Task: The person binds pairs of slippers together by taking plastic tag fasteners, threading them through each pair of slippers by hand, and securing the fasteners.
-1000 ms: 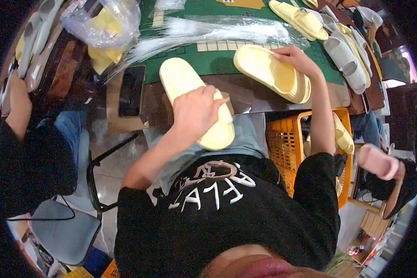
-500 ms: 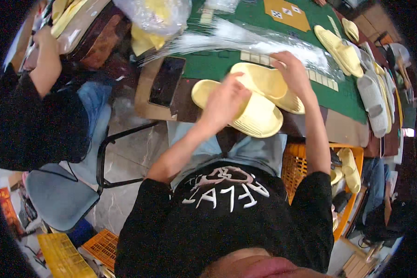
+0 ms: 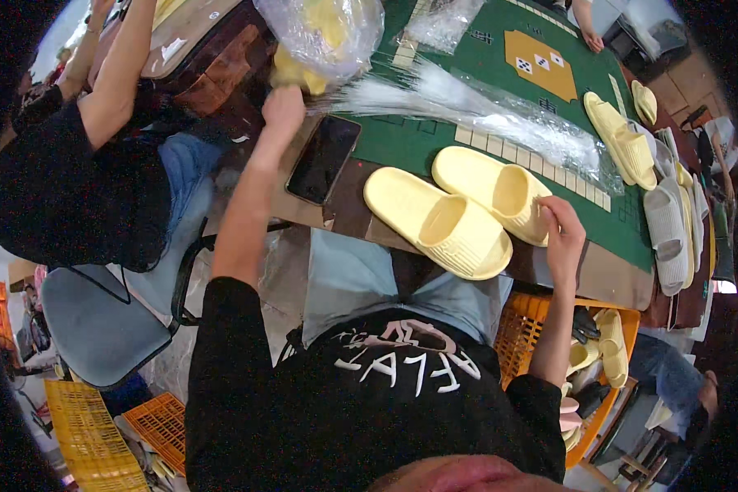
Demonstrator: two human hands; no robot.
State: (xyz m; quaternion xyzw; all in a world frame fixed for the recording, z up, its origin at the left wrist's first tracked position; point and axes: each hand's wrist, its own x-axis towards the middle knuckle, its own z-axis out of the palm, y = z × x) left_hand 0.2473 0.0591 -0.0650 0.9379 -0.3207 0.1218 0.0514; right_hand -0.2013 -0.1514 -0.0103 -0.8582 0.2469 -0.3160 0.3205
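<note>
Two pale yellow slippers lie side by side at the table's near edge, toes toward the lower right: a nearer slipper [image 3: 439,223] and a farther slipper [image 3: 490,187]. My right hand [image 3: 564,242] is at the farther slipper's toe, its bent fingertips closed on the edge. My left hand [image 3: 284,116] is reached out to the left, curled, against yellow material [image 3: 299,72] beneath a clear plastic bag [image 3: 336,29]. The back of the hand hides what its fingers hold, if anything. A bundle of thin white strands [image 3: 476,102] in clear wrap lies beyond the slippers.
A dark phone [image 3: 324,160] lies left of the slippers. More yellow slippers [image 3: 619,139] and grey slippers [image 3: 666,238] line the table's right side. An orange crate [image 3: 521,332] holding footwear stands below right. A co-worker's arm [image 3: 127,78] and a chair [image 3: 102,324] are at left.
My left hand has left the nearer slipper and moved left to the yellow material. My right hand has shifted from the farther slipper's heel side to its toe. The slippers now lie slightly apart.
</note>
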